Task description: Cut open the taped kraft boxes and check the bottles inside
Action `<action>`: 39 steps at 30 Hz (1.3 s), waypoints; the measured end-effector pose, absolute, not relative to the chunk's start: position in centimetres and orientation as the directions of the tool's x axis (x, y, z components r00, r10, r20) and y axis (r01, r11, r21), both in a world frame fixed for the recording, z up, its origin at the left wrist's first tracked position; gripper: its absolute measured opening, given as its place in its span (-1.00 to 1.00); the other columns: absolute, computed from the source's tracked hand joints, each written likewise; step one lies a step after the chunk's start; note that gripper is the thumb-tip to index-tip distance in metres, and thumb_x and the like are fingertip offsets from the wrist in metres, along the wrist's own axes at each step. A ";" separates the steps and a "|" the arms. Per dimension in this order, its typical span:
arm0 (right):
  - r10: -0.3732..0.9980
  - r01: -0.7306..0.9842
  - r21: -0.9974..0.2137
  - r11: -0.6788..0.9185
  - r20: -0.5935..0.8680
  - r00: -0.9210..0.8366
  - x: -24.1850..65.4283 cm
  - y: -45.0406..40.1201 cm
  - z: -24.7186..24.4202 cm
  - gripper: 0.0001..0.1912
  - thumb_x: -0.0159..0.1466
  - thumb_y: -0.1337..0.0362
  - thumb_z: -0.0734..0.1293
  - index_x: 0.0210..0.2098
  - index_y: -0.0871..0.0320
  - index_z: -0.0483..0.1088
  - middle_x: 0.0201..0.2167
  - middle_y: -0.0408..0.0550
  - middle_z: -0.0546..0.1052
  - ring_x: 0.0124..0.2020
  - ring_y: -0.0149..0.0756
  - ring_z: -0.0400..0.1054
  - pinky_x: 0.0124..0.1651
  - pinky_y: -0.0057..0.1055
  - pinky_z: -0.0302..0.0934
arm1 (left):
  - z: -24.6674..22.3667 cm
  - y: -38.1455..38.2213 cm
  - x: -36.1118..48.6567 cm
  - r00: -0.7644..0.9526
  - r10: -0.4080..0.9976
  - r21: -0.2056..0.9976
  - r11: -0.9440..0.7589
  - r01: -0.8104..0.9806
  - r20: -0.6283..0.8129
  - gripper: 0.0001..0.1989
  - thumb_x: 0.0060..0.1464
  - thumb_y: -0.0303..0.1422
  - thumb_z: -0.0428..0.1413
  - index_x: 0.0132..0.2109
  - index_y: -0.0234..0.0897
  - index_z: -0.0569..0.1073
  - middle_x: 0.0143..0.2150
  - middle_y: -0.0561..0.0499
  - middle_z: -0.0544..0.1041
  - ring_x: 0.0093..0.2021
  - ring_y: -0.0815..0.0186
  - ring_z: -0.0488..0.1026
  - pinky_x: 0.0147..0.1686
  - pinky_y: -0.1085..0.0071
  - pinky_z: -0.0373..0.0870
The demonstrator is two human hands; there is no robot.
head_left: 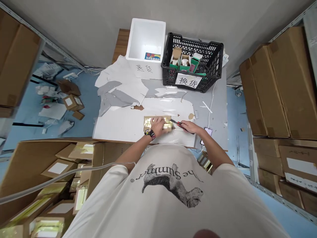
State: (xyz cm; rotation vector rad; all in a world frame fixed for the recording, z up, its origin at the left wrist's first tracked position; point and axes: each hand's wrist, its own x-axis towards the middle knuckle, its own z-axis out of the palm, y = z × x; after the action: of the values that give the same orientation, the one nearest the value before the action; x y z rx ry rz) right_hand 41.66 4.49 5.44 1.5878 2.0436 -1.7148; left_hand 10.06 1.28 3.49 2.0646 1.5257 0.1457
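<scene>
A counter [216,122] under torn white sheeting [119,124] carries a foam box [145,39] and a black crate [193,40] of small cartons. Near its front edge lies a gold-taped box [148,123]. The left hand [157,126] rests spread on top of it; the right hand [188,127] closes around a red-handled knife [176,123], whose tip is at the box's right end.
</scene>
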 end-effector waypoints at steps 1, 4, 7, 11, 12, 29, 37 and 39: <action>0.622 0.712 -0.695 -0.101 -0.603 -0.500 42.3 4.9 5.5 -0.69 0.58 0.01 0.20 -0.04 0.03 0.48 -0.43 -0.19 0.58 -0.38 -0.23 0.44 -0.24 -0.40 0.22 | 3.6 1.4 10.3 0.337 0.908 0.500 -0.178 0.848 -0.249 -0.44 -0.03 -0.19 0.55 0.10 -0.15 0.62 0.34 -0.22 0.50 0.36 -0.21 0.36 0.56 -0.33 -0.09; 0.576 0.731 -0.681 -0.027 -0.608 -0.546 43.2 6.0 5.7 -0.63 0.59 -0.04 0.19 0.02 0.04 0.52 -0.44 -0.18 0.56 -0.30 -0.19 0.44 -0.19 -0.40 0.19 | 3.7 1.2 10.3 0.351 0.901 0.528 -0.175 0.831 -0.254 -0.47 -0.04 -0.24 0.53 0.06 -0.13 0.59 0.34 -0.17 0.49 0.36 -0.18 0.35 0.56 -0.32 -0.12; 0.556 0.739 -0.674 0.007 -0.611 -0.563 42.2 7.6 5.8 -0.58 0.57 -0.10 0.22 0.03 0.05 0.56 -0.49 -0.19 0.51 -0.30 -0.19 0.43 -0.16 -0.41 0.18 | 3.7 0.9 10.0 0.370 0.896 0.558 -0.182 0.810 -0.244 -0.52 -0.02 -0.27 0.51 0.05 -0.08 0.59 0.38 -0.14 0.47 0.41 -0.17 0.31 0.57 -0.35 -0.20; 0.441 0.744 -0.668 0.002 -0.667 -0.600 39.9 10.1 6.2 -0.55 0.51 -0.16 0.30 -0.08 0.07 0.59 -0.51 -0.18 0.51 -0.42 -0.25 0.36 -0.22 -0.40 0.18 | 3.5 0.8 9.7 0.365 0.895 0.574 -0.162 0.802 -0.257 -0.51 -0.05 -0.27 0.53 0.03 -0.07 0.61 0.41 -0.14 0.45 0.42 -0.19 0.30 0.56 -0.34 -0.19; 0.413 0.755 -0.656 -0.007 -0.690 -0.595 39.6 10.6 6.5 -0.54 0.48 -0.18 0.34 -0.11 0.08 0.59 -0.51 -0.18 0.51 -0.44 -0.27 0.35 -0.24 -0.40 0.18 | 3.4 0.9 9.6 0.362 0.895 0.578 -0.154 0.801 -0.262 -0.51 -0.06 -0.27 0.53 0.02 -0.08 0.61 0.41 -0.14 0.45 0.42 -0.19 0.30 0.56 -0.34 -0.19; 0.659 0.617 -0.701 -0.358 -0.658 -0.364 45.7 6.4 7.8 -0.54 0.50 -0.16 0.32 0.00 0.10 0.57 -0.45 -0.12 0.55 -0.45 -0.24 0.42 -0.32 -0.37 0.33 | 4.8 1.4 10.5 0.134 0.989 0.797 -0.035 0.603 -0.059 -0.38 0.25 -0.21 0.33 0.41 -0.14 0.47 0.40 -0.22 0.53 0.43 -0.07 0.43 0.53 -0.13 0.21; 0.933 0.354 -0.883 -0.309 -0.353 -0.065 31.9 -2.3 7.2 -0.21 0.57 -0.34 0.11 0.56 -0.04 0.29 0.12 0.06 0.68 0.13 -0.05 0.61 0.22 -0.10 0.53 | 6.1 -1.7 12.0 0.176 0.942 0.958 0.280 0.065 -0.287 -0.20 0.41 -0.01 0.24 0.62 -0.10 0.20 0.46 -0.25 0.51 0.31 0.07 0.59 0.23 0.12 0.60; 0.912 0.362 -0.904 -0.227 -0.328 -0.247 28.0 -3.7 8.0 -0.31 0.64 -0.23 0.06 0.51 -0.04 0.40 0.16 0.05 0.69 0.18 -0.01 0.61 0.30 -0.03 0.50 | 5.7 -1.8 10.4 0.155 0.892 0.897 0.438 -0.064 -0.424 -0.21 0.37 -0.01 0.26 0.57 -0.10 0.22 0.32 -0.22 0.62 0.11 0.12 0.68 0.04 0.17 0.68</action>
State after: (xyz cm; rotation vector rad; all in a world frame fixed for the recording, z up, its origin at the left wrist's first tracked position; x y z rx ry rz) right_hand 28.00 -3.68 7.97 2.1100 2.1446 -2.0646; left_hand 10.36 -1.81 5.74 0.8727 1.2201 0.8267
